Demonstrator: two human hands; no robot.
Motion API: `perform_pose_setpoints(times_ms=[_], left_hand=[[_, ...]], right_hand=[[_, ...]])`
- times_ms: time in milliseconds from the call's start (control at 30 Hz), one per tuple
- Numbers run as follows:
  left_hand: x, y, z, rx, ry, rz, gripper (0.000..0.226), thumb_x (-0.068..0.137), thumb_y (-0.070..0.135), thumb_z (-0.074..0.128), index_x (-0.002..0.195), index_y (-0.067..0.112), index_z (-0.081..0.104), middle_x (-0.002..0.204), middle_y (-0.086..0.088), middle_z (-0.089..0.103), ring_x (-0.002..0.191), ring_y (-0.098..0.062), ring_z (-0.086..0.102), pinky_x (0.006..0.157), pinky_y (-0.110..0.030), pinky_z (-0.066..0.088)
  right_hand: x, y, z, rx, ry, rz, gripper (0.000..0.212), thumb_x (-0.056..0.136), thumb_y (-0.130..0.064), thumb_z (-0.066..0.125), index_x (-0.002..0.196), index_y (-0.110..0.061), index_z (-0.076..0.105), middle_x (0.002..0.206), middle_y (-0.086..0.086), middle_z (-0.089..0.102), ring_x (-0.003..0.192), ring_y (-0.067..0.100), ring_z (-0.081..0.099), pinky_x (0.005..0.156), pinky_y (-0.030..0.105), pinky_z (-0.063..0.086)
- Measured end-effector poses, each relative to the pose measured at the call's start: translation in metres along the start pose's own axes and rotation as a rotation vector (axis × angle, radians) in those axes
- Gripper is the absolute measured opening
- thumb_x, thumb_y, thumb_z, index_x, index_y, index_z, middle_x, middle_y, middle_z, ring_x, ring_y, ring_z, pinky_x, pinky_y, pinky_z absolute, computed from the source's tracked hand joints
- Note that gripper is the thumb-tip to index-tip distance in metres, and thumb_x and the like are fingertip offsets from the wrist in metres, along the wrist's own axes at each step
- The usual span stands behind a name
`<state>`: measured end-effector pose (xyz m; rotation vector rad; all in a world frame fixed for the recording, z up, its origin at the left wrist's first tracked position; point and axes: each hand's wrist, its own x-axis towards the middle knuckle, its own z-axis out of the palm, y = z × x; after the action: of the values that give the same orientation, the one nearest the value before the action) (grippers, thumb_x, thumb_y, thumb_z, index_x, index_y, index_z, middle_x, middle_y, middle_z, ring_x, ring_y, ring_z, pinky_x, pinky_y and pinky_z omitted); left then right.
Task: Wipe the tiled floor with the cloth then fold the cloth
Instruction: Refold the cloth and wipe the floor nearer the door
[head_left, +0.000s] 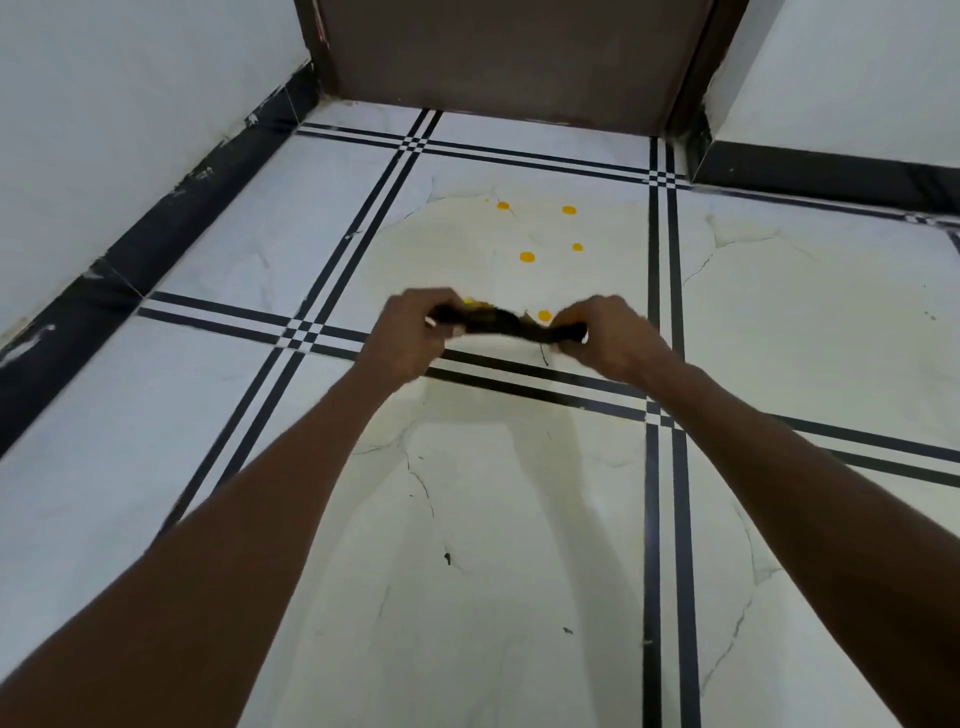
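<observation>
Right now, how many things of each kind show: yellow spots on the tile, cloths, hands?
Yellow spots fully visible on the floor: 5, for example and; one more yellow patch shows partly behind the cloth, not counted.
Cloth: 1, dark, stretched between both hands.
Hands: 2, left hand, right hand.
Total: 8

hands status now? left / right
Left hand: closed on one end of the dark cloth.
Right hand: closed on the cloth's other end.
</observation>
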<state>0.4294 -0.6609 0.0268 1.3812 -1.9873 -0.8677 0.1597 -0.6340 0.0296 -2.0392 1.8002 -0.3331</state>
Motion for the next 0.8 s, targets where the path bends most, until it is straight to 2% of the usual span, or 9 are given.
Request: perform_pose_setpoints(times_ms=[100, 167, 233, 300, 433, 500, 600, 700, 800], left_hand=[[-0.041, -0.038, 0.034, 0.045, -0.198, -0.077, 0.034, 0.084, -0.011, 0.068, 0.102, 0.016, 0.078, 0.102, -0.001, 0.072, 0.093, -0.018, 0.069, 0.078, -0.007, 0.048], [-0.063, -0.061, 0.056, 0.053, -0.242, -0.149, 0.044, 0.082, -0.019, 0.061, 0.113, 0.007, 0.075, 0.112, -0.006, 0.070, 0.107, -0.027, 0.069, 0.090, -0.019, 0.053], [-0.076, -0.071, 0.070, 0.092, -0.214, -0.229, 0.044, 0.084, -0.020, 0.060, 0.118, 0.006, 0.072, 0.121, -0.012, 0.071, 0.111, -0.029, 0.069, 0.095, -0.031, 0.056], [-0.078, -0.071, 0.076, 0.131, -0.197, -0.255, 0.040, 0.087, -0.017, 0.061, 0.118, 0.007, 0.072, 0.123, -0.011, 0.071, 0.111, -0.027, 0.069, 0.098, -0.032, 0.056], [-0.067, -0.045, 0.065, 0.176, -0.194, -0.306, 0.029, 0.094, -0.006, 0.062, 0.118, 0.009, 0.070, 0.121, -0.007, 0.071, 0.102, -0.022, 0.067, 0.088, -0.026, 0.052], [-0.064, -0.029, 0.059, 0.190, -0.154, -0.352, 0.024, 0.096, 0.001, 0.063, 0.117, 0.010, 0.070, 0.119, -0.007, 0.072, 0.103, -0.023, 0.068, 0.090, -0.027, 0.053], [-0.063, -0.024, 0.062, 0.208, -0.116, -0.379, 0.021, 0.098, 0.009, 0.063, 0.119, 0.012, 0.067, 0.122, -0.005, 0.070, 0.110, -0.024, 0.067, 0.094, -0.030, 0.052], [-0.050, -0.047, 0.071, 0.244, -0.028, -0.391, 0.024, 0.100, 0.011, 0.060, 0.124, 0.012, 0.064, 0.126, -0.004, 0.066, 0.119, -0.022, 0.060, 0.095, -0.027, 0.045], [-0.026, -0.084, 0.088, 0.270, 0.075, -0.332, 0.022, 0.098, 0.011, 0.062, 0.120, 0.012, 0.066, 0.124, -0.005, 0.065, 0.119, -0.022, 0.058, 0.092, -0.026, 0.045]], right_hand=[[-0.019, 0.007, 0.031, -0.209, -0.335, 0.011, 0.028, 0.089, -0.035, 0.078, 0.112, -0.019, 0.079, 0.103, 0.005, 0.070, 0.098, 0.025, 0.065, 0.083, 0.038, 0.056], [-0.024, 0.013, 0.055, -0.197, -0.389, 0.051, 0.023, 0.090, -0.037, 0.077, 0.103, -0.019, 0.082, 0.101, 0.003, 0.075, 0.097, 0.023, 0.068, 0.084, 0.039, 0.059], [-0.022, 0.017, 0.074, -0.144, -0.326, 0.050, 0.022, 0.094, -0.034, 0.072, 0.094, -0.014, 0.080, 0.094, 0.003, 0.075, 0.090, 0.023, 0.069, 0.078, 0.037, 0.058], [-0.018, 0.018, 0.086, -0.079, -0.256, 0.047, 0.020, 0.097, -0.031, 0.068, 0.093, -0.013, 0.076, 0.090, 0.001, 0.070, 0.086, 0.025, 0.068, 0.074, 0.035, 0.055], [-0.015, 0.007, 0.094, 0.082, -0.190, 0.068, 0.017, 0.100, -0.023, 0.061, 0.107, -0.012, 0.073, 0.113, 0.005, 0.069, 0.106, 0.027, 0.068, 0.087, 0.041, 0.057], [-0.013, 0.002, 0.094, 0.057, -0.242, 0.051, 0.028, 0.102, -0.023, 0.058, 0.126, -0.011, 0.068, 0.136, 0.009, 0.061, 0.129, 0.030, 0.057, 0.105, 0.043, 0.049], [-0.007, 0.000, 0.107, -0.019, -0.250, 0.033, 0.052, 0.107, -0.033, 0.050, 0.155, -0.013, 0.043, 0.165, 0.012, 0.035, 0.157, 0.033, 0.025, 0.127, 0.047, 0.023], [-0.003, 0.009, 0.145, -0.088, -0.198, 0.041, 0.064, 0.107, -0.052, 0.034, 0.163, -0.023, 0.029, 0.176, 0.008, 0.008, 0.163, 0.033, 0.003, 0.128, 0.059, 0.006], [-0.006, 0.027, 0.183, -0.148, 0.017, 0.003, 0.065, 0.107, -0.059, 0.024, 0.164, -0.029, 0.027, 0.176, 0.006, 0.008, 0.163, 0.029, 0.002, 0.129, 0.063, 0.004]])
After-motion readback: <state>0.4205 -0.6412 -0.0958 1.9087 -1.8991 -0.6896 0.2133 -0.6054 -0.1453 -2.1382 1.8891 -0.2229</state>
